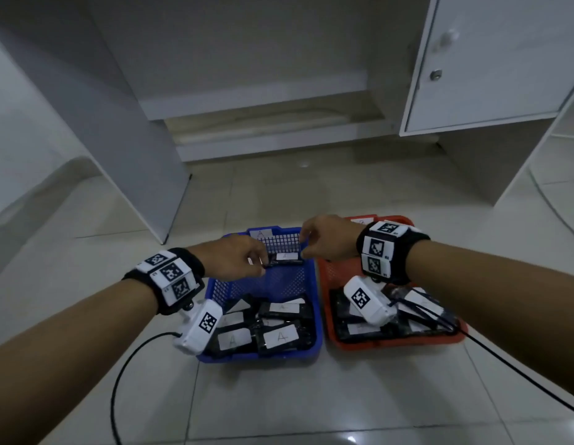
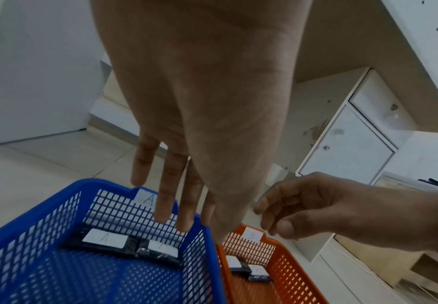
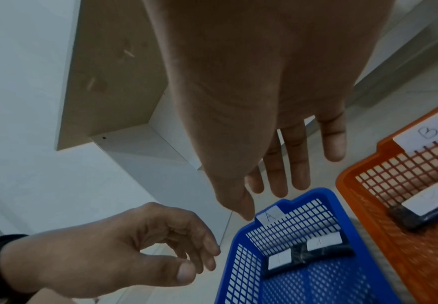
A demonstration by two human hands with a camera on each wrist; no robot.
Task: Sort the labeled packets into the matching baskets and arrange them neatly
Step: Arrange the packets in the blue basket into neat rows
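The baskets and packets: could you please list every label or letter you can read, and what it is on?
"A": tag on the blue basket rim.
"B": tag on the orange basket rim.
"A": white labels on packets in the blue basket.
Orange basket packet labels: too blurred.
Wrist markers: patterns, no words.

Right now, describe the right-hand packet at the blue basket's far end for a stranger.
On the floor, the blue basket sits left of the orange basket. At its far wall, under the A tag, two black packets lie side by side. Take the right packet, by the orange-side wall, not the left packet.
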